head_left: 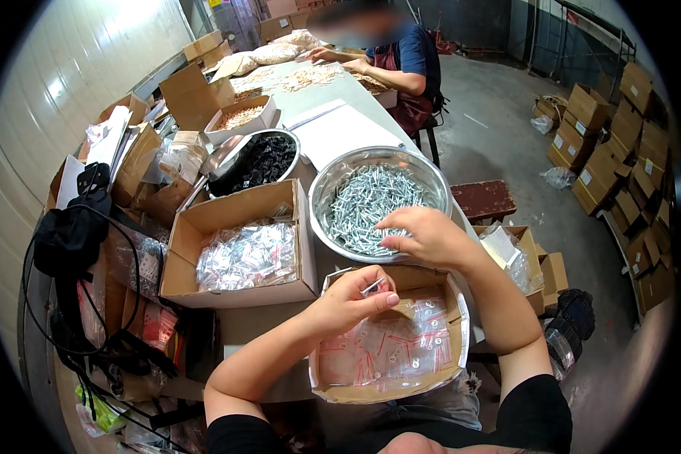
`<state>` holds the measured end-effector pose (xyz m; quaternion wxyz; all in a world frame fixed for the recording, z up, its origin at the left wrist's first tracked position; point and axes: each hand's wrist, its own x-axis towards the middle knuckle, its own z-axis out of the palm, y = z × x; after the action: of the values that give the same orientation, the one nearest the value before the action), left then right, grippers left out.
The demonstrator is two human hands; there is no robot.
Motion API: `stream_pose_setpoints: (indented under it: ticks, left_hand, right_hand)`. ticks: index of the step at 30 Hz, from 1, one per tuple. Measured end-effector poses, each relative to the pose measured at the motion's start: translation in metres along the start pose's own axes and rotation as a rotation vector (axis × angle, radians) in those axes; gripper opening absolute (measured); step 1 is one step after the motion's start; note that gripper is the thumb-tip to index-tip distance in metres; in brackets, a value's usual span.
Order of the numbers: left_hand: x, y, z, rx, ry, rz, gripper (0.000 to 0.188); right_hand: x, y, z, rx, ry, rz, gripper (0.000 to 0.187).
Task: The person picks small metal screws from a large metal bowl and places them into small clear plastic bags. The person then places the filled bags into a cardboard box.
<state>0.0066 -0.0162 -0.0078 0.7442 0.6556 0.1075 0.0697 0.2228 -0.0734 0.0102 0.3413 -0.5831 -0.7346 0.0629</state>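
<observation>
My left hand [359,296] is closed, fingers curled round a few silver screws [372,287], above a shallow cardboard box [390,390]. That box holds small clear zip bags [378,348] with red strips and some washers. Over the right side of a steel bowl [440,178] my right hand [425,234] reaches in, thumb and forefinger apart at the heap of silver screws [374,200]. No screw shows between those fingertips.
Left of the bowl stands a box [238,297] of filled clear bags. Behind it is a bowl of black pieces [261,159]. Across the table [337,87] a person [412,72] handles small tan pieces. Stacked cartons [601,163] stand at right, near a stool [484,200].
</observation>
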Motion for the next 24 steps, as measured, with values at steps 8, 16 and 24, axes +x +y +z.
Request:
stream_pose_setpoints:
  ticks: [8, 16, 24]
  left_hand:
    - [-0.001, 0.000, 0.000, -0.031, 0.065, 0.040, 0.018]
    - [0.000, -0.005, -0.002, 0.039, 0.097, 0.026, 0.022]
    - [-0.002, 0.001, -0.001, 0.001, 0.088, -0.018, 0.020]
  right_hand:
    - [-0.003, -0.002, -0.002, -0.122, -0.367, 0.062, 0.033]
    - [-0.004, 0.005, -0.016, 0.311, -0.151, 0.085, 0.016]
    - [0.001, 0.009, -0.004, 0.178, 0.231, 0.085, 0.013]
